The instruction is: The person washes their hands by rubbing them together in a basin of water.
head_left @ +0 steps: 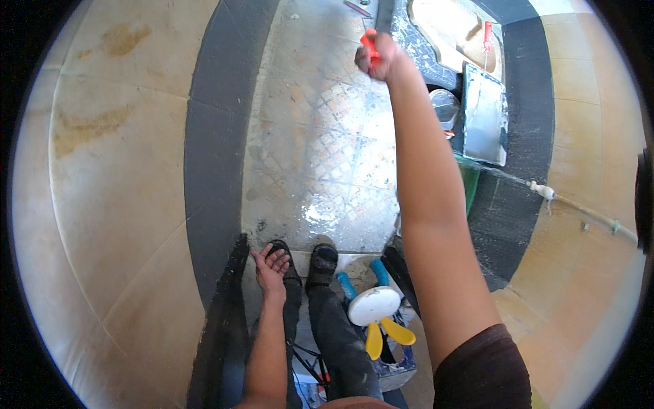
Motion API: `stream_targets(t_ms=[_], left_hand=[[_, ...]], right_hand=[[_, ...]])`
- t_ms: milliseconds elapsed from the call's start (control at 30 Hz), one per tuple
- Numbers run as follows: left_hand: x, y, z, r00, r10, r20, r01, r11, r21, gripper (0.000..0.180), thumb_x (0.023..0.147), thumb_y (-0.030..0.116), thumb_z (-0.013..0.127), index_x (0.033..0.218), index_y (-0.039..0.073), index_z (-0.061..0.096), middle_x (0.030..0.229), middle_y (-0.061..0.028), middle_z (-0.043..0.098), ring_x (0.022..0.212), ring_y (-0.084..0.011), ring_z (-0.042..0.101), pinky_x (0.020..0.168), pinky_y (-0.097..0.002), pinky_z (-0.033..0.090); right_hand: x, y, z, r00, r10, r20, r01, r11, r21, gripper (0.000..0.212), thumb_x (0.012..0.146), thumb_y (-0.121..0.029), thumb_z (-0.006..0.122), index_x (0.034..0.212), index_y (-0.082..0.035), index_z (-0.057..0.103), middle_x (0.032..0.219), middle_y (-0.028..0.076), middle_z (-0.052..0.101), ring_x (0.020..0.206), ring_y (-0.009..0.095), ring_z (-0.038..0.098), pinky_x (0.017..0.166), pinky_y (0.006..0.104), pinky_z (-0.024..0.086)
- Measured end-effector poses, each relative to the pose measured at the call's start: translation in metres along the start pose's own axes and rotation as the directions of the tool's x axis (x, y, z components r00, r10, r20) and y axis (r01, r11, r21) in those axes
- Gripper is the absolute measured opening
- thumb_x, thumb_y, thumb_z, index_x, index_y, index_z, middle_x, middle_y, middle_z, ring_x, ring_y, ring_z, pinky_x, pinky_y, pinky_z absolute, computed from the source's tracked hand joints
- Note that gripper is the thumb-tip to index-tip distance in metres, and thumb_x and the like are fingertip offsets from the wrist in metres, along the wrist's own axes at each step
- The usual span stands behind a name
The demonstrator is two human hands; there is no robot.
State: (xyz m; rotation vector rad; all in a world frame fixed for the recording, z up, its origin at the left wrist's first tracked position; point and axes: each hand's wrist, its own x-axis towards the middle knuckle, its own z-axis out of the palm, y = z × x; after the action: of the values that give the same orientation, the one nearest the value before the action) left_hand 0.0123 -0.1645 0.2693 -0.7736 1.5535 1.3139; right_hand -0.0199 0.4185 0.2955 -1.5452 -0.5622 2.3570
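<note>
My right hand (381, 58) is stretched far forward over the floor, its fingers wrapped round the red handle of what looks like a small paint roller (368, 42). A thin metal rod runs from the handle toward the top edge; its working end is hard to make out. Down by my shoes, my left hand (272, 267) hangs with palm up and fingers spread, holding nothing. Beneath my right hand lies a wet, shiny tiled floor (320, 136) with a greyish coating.
Dark grey bands (216, 150) line the lower walls. At the right are a cream squat pan (436, 27), a second red-handled tool (488, 37), a rectangular tray (485, 119), a round container (444, 108) and a pipe valve (541, 190). A white-topped stool (374, 306) stands near my legs.
</note>
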Motion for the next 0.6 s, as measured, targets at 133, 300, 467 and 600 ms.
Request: stream_targets(t_ms=[133, 300, 467, 600], left_hand=[[-0.002, -0.011, -0.007, 1.000, -0.028, -0.006, 0.028, 0.999, 0.026, 0.072, 0.105, 0.069, 0.033, 0.136, 0.008, 0.057, 0.107, -0.0068, 0.070, 0.090, -0.0178, 0.066, 0.084, -0.0318, 0.052], [-0.001, -0.026, -0.013, 0.999, -0.036, 0.003, 0.036, 0.999, 0.027, 0.072, 0.105, 0.069, 0.033, 0.137, 0.008, 0.056, 0.107, -0.0065, 0.069, 0.091, -0.0180, 0.066, 0.084, -0.0319, 0.052], [0.003, -0.016, -0.001, 0.999, -0.049, -0.010, 0.049, 0.998, 0.047, 0.072, 0.106, 0.068, 0.033, 0.139, 0.009, 0.056, 0.107, -0.0073, 0.069, 0.096, -0.0185, 0.067, 0.085, -0.0318, 0.051], [0.001, 0.002, -0.009, 1.000, -0.002, -0.017, 0.003, 1.000, 0.015, 0.071, 0.106, 0.068, 0.031, 0.139, 0.009, 0.056, 0.110, -0.0074, 0.069, 0.096, -0.0191, 0.067, 0.087, -0.0329, 0.051]], right_hand=[[-0.104, 0.153, -0.016, 0.993, -0.078, -0.085, 0.074, 0.996, -0.041, 0.031, 0.105, -0.041, 0.055, 0.099, -0.011, 0.051, 0.061, 0.000, 0.046, 0.046, 0.015, 0.045, 0.040, 0.0311, 0.035], [-0.152, 0.311, 0.056, 0.977, 0.167, -0.134, -0.149, 0.979, 0.136, 0.037, 0.103, -0.050, 0.054, 0.103, -0.014, 0.048, 0.061, 0.003, 0.044, 0.046, 0.018, 0.045, 0.040, 0.0342, 0.035], [0.042, 0.222, 0.086, 0.972, -0.123, -0.202, 0.173, 0.951, 0.256, 0.040, 0.104, -0.054, 0.051, 0.107, -0.014, 0.049, 0.078, 0.005, 0.045, 0.059, 0.020, 0.048, 0.048, 0.0393, 0.040], [0.075, 0.069, 0.059, 0.978, -0.074, -0.194, 0.127, 0.953, 0.274, 0.017, 0.104, -0.025, 0.055, 0.102, -0.010, 0.048, 0.081, 0.006, 0.047, 0.062, 0.015, 0.051, 0.049, 0.0316, 0.049]])
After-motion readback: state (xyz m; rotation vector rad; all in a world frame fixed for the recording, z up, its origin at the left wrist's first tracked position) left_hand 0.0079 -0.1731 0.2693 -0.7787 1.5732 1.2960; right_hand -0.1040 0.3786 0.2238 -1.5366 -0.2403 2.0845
